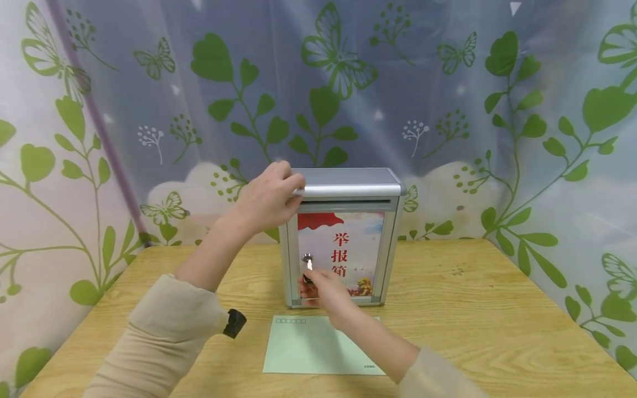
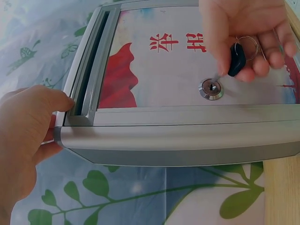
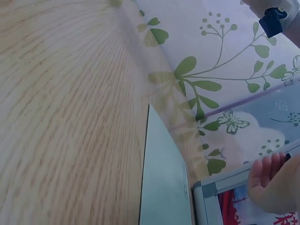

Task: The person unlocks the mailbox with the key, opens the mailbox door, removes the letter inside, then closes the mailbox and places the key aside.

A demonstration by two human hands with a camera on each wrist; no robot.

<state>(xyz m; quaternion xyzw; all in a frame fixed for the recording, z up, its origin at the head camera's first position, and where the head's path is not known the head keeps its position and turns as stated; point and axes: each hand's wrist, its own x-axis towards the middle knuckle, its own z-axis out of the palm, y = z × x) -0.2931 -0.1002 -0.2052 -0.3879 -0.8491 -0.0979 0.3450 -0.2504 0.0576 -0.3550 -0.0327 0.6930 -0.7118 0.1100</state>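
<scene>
A silver metal drop box with a red-lettered front panel stands upright on the table. My left hand grips its top left corner, the thumb at the front by the slot and the fingers over the top. My right hand pinches a key by its black head, and a wire ring hangs from it. The key's tip is at the round lock on the panel's left side; I cannot tell whether it is inside the keyhole. In the right wrist view the key is hidden.
A pale green envelope lies flat on the wooden table, just in front of the box and partly under my right forearm. A patterned curtain with leaves and butterflies hangs behind and along both sides.
</scene>
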